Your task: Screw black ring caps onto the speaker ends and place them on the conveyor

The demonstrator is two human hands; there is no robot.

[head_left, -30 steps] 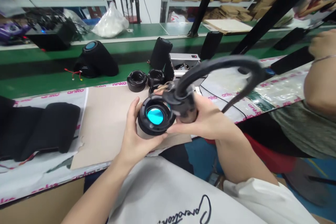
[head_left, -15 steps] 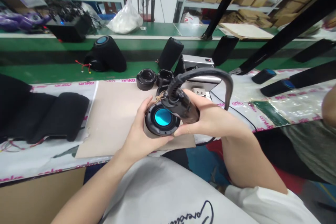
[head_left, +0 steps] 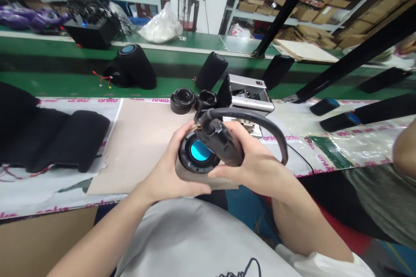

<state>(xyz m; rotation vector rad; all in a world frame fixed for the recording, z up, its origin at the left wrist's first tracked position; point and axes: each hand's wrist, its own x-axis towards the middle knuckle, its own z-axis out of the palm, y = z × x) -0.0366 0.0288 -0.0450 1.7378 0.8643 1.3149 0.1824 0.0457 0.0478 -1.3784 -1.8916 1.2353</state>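
My left hand is wrapped round the side of a black round speaker with a shiny blue centre disc, its thumb along the near side. My right hand grips a black corded tool, tilted over the speaker's right edge; its tip is hidden. The tool's thick cable arches up and to the right. Just beyond are black rings. Beneath the speaker lies a beige cardboard sheet.
A silver metal box stands behind my right hand. Black fabric pieces lie at left. Black cylinders stand on the green bench. At the right edge is another person's arm. Black poles cross the upper right.
The tool and both hands sit slightly lower in view. My left thumb is lower, apart from the speaker's front rim, and more of the silver box shows.
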